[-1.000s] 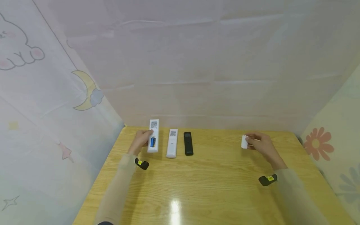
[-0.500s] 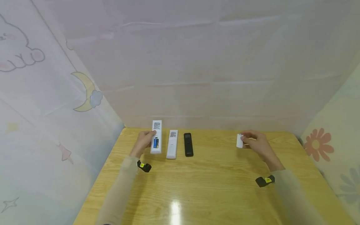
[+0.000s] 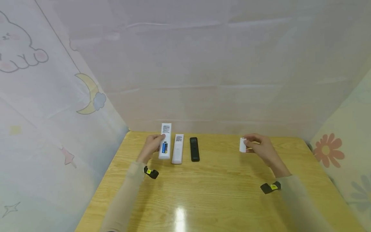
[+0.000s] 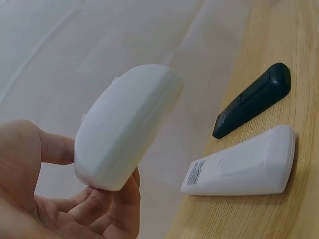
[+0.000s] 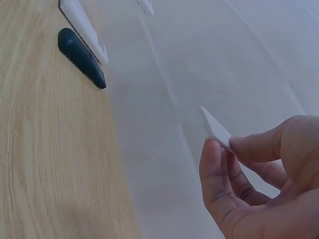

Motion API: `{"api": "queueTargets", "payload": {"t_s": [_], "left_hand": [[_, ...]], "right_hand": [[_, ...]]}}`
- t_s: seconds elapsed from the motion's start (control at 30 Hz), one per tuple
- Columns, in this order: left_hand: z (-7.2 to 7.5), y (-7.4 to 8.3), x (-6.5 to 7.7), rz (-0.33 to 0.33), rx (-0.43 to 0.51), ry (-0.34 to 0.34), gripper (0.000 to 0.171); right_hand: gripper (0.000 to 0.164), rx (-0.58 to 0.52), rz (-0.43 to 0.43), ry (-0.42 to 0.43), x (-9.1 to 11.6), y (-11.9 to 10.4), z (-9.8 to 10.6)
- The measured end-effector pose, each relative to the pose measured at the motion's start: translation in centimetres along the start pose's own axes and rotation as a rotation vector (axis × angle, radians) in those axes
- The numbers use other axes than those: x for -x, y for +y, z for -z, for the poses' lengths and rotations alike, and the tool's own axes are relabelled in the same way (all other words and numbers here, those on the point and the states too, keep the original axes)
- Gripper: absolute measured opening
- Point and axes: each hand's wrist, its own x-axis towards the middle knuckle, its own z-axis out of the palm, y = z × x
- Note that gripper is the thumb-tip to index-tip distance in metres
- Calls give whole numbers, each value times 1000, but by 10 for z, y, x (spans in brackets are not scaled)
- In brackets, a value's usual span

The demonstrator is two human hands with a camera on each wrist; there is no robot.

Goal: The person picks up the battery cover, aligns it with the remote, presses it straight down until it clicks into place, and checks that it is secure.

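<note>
My left hand grips a white remote control by its side, back facing up. Its battery compartment is uncovered, showing blue batteries inside. In the left wrist view the same remote is seen end-on, raised off the table, with the thumb on one side and curled fingers under the other. Over at the right, my right hand pinches a small white battery cover between thumb and fingers. The right wrist view has that cover nearly edge-on, held in the air.
A second white remote, back up with its cover on, lies just right of the held one. Beside it lies a black remote. Both rest near the back edge of the wooden table, which meets a pale cloth backdrop.
My left hand has carried the white remote rightward, close to the second white one. My right hand has brought the battery cover leftward. The two remotes on the table stay put.
</note>
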Motion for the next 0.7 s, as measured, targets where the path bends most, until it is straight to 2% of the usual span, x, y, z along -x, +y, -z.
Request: {"api": "queueTargets", "payload": {"t_s": [0.13,0.47,0.7], "left_hand": [[-4,2,1,-1,25,-40,53],[-12,6,2,-23,36,-91,51],[-20,9,3,-30,39,-93,51]], "right_hand": [[42,1,4,-1,0,-6,-5],[42,-5,20,-20,-1,-17,-12],[42,-33,26,-34,-4,-19,-14]]}}
